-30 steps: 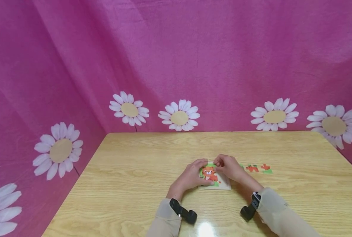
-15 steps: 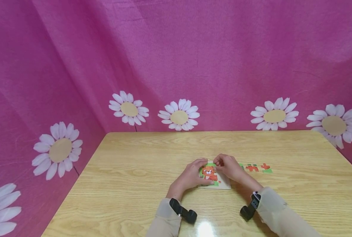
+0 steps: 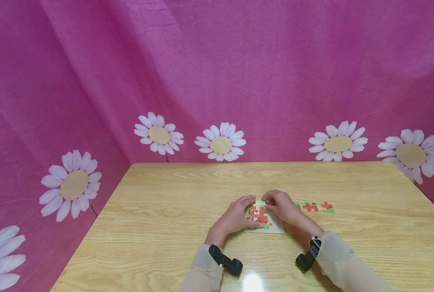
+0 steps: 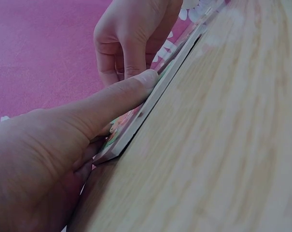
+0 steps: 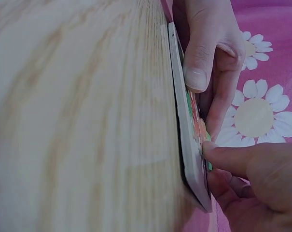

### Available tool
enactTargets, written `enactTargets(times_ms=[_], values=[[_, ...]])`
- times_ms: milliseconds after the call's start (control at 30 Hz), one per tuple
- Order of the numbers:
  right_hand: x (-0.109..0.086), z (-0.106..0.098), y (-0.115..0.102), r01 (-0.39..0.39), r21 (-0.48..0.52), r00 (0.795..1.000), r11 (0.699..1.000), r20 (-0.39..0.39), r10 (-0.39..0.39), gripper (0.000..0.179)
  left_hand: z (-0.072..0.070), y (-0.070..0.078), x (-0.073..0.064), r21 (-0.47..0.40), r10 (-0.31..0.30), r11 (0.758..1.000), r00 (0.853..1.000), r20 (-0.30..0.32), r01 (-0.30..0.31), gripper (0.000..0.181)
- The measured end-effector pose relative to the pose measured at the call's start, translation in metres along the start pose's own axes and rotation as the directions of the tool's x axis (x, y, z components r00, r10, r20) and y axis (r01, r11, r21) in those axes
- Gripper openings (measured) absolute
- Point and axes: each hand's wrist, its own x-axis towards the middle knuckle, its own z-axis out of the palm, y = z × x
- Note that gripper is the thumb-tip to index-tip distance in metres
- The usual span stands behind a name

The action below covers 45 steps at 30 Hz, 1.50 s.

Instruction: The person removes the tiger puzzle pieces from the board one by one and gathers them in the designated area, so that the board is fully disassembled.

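Tiger jigsaw board [image 3: 277,229], one, pale-rimmed: flat on the wood-grain table [image 3: 180,219], part filled with orange and green pieces, its right side bare.

Left hand [image 3: 235,215]: at the board's left side, thumb and fingers set wide apart—thumb on the near rim, fingers curved round the far left corner, gripping it.

Right hand [image 3: 283,207]: over the board's far right part; thumb and forefinger nearly together, pinching a green-edged jigsaw piece [image 3: 260,202], mostly hidden, at the far edge.

Loose pieces, right of the board: one green [image 3: 297,203], partly covered by the right hand; one orange-and-green [image 3: 311,207]; farthest out, one orange with green base [image 3: 327,208].

Daisy-print pink curtain [image 3: 217,81]: beyond the board.
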Motion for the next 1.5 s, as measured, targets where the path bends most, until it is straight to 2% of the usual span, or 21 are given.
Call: enactTargets(times_ms=[433,633,1067,1500], values=[[-0.0054,0.0047,-0.0006,-0.017,0.011,0.997,1.0,-0.074,0.017,0.013,0.0025,-0.0008,-0.0013,-0.01,0.002,1.0,1.0,0.007,-0.002,0.08],[-0.0069,0.0035,-0.0026,0.01,0.008,0.993,1.0,-0.114,-0.009,0.009,0.0017,-0.0005,-0.0013,-0.006,-0.003,1.0,1.0,0.009,0.004,0.079],[-0.0056,0.0018,-0.0051,0.058,-0.01,0.991,0.998,-0.118,-0.059,0.01,0.0008,-0.001,-0.0002,-0.009,-0.006,1.0,1.0,0.009,0.006,0.078],[-0.0069,0.0001,0.0018,0.037,0.085,0.99,0.996,-0.138,-0.025,0.01,0.0,0.0013,0.0,0.003,-0.011,1.0,1.0,0.003,0.011,0.079]])
